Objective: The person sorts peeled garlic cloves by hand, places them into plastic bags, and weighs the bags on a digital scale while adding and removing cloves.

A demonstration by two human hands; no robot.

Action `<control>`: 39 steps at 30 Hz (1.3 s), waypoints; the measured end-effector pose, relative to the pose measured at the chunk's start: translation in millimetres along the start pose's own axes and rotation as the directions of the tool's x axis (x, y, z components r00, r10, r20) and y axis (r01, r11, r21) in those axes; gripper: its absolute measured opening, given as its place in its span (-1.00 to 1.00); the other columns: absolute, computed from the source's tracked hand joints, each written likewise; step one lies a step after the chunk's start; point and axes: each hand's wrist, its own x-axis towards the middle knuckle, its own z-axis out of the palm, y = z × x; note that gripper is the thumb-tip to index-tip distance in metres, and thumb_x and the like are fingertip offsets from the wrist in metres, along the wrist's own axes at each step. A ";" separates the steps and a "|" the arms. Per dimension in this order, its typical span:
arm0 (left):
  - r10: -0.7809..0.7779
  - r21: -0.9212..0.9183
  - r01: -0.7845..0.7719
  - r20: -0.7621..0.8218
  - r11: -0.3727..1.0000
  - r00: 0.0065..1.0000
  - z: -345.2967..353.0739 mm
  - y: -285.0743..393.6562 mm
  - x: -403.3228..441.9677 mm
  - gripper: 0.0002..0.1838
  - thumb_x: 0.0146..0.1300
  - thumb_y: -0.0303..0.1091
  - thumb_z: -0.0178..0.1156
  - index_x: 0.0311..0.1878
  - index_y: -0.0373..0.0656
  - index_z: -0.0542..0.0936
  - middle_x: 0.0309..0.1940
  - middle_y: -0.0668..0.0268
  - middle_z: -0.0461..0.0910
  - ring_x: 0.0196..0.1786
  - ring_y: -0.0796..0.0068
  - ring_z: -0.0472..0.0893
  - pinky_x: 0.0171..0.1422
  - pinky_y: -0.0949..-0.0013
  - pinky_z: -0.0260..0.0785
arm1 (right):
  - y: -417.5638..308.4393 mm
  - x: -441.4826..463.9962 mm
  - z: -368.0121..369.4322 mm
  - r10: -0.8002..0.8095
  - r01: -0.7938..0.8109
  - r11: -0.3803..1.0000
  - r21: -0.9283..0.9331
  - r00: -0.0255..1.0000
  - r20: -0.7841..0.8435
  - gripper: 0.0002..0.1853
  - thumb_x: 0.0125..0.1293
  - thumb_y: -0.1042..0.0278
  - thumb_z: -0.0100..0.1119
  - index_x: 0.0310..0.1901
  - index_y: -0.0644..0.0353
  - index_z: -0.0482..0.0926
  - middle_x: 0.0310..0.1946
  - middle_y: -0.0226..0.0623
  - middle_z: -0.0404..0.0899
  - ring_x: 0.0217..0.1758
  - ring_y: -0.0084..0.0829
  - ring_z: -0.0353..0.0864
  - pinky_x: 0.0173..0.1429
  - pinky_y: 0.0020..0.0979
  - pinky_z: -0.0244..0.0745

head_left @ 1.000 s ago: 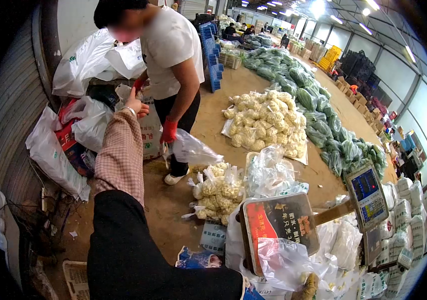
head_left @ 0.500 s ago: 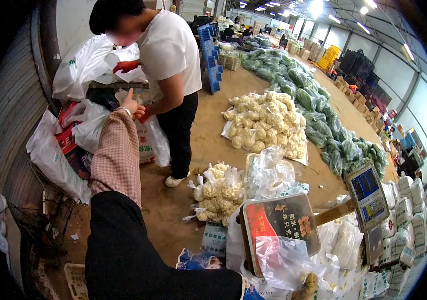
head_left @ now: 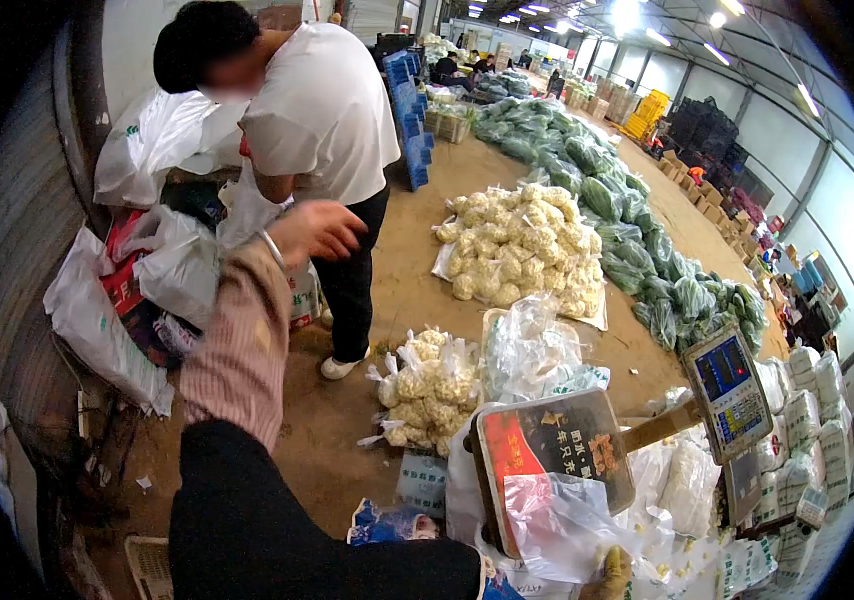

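My left hand (head_left: 319, 232), with a bracelet at the wrist, reaches out at the upper left in front of a person's white shirt (head_left: 322, 110). Its fingers are loosely stretched, slightly blurred, with nothing visible in them. At the bottom, my right hand (head_left: 607, 573) wears a yellowish glove and grips the edge of a clear plastic bag (head_left: 562, 525). That bag lies over the front of a weighing scale's platform (head_left: 572, 430), which has a red and black printed cover. The scale's display (head_left: 729, 385) stands at the right. Only part of the gloved hand shows.
Small bags of peeled garlic cloves (head_left: 432, 385) lie on the floor behind the scale, with a larger heap (head_left: 522, 245) beyond. Green bagged vegetables (head_left: 587, 165) form a long pile. White sacks (head_left: 107, 320) and a bending person are at left; wrapped white bundles (head_left: 807, 420) stand at right.
My left hand has swung right and a little down, from pointing beside the person to hanging loosely across the view. The person has bent further over. My right hand stays at the bag.
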 end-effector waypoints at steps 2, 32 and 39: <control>-0.058 -0.068 0.092 0.391 0.993 0.919 85.8 -0.1 -9.9 -0.62 0.24 -0.09 -0.02 -0.11 -0.24 0.46 -0.32 0.18 0.54 -0.39 0.48 0.54 -0.38 0.49 0.39 | -22.2 9.6 16.0 0.132 -0.138 0.986 0.093 0.989 0.067 -0.67 0.18 0.23 0.07 -0.10 0.26 0.45 -0.35 -0.12 0.51 -0.31 -0.40 0.47 -0.17 -0.49 0.34; 0.820 0.412 -0.851 0.327 0.324 0.470 395.1 -41.5 -53.2 -0.92 -0.03 -0.43 0.02 -0.44 -0.22 0.41 -0.47 0.18 0.41 -0.36 0.17 0.48 -0.31 0.28 0.36 | -62.6 61.8 8.8 -0.538 0.332 0.539 -0.774 0.843 -0.013 -0.87 -0.02 0.49 0.05 -0.37 0.22 0.46 -0.50 -0.15 0.43 -0.40 -0.14 0.42 -0.30 -0.24 0.32; -0.075 0.316 -0.376 0.843 0.871 0.533 355.7 -78.9 -24.1 -0.65 0.21 -0.20 0.00 -0.12 -0.32 0.46 -0.21 0.16 0.48 -0.17 0.33 0.51 -0.11 0.34 0.36 | 0.7 95.7 -13.0 -0.377 0.320 0.904 -0.282 0.910 -0.175 -0.64 -0.07 0.62 0.05 -0.14 0.28 0.47 -0.24 -0.25 0.52 -0.16 -0.35 0.48 -0.01 -0.39 0.35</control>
